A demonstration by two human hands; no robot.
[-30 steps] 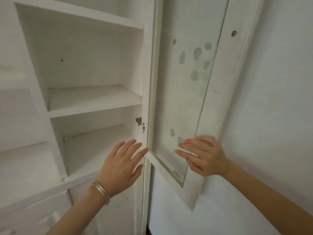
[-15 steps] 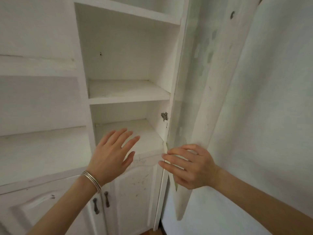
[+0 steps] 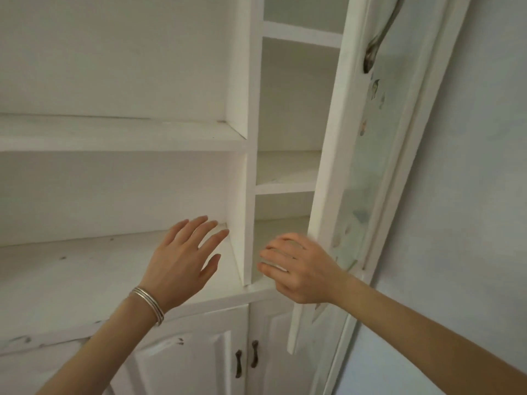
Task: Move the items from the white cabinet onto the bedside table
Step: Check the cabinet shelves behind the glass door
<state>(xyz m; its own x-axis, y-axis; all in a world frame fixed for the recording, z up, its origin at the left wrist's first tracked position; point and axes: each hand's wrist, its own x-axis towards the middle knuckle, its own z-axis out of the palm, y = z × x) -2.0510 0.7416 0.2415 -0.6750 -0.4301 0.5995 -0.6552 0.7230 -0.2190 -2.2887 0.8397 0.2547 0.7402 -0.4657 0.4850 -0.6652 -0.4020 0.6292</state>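
Note:
The white cabinet [image 3: 247, 195] fills the view, with a wide open shelf [image 3: 85, 269] on the left and a narrow column of shelves [image 3: 285, 178] on the right. No items show on any visible shelf. The glass-paned door [image 3: 336, 143] of the narrow column stands partly swung in. My left hand [image 3: 182, 260], with a silver bangle on its wrist, hovers flat with spread fingers over the wide shelf. My right hand [image 3: 302, 272] is blurred, fingers loosely curled, in front of the lowest narrow compartment just left of the door's edge, holding nothing. The bedside table is out of view.
Two lower cabinet doors with dark handles [image 3: 239, 367] are shut beneath the shelves. A metal handle [image 3: 373, 52] sits high on the glass door. A plain wall [image 3: 470, 195] runs along the right, close behind the door.
The glass door has swung in toward the cabinet. My right hand went from pressing on the door to the left of its edge. My left hand now hovers before the wide shelf.

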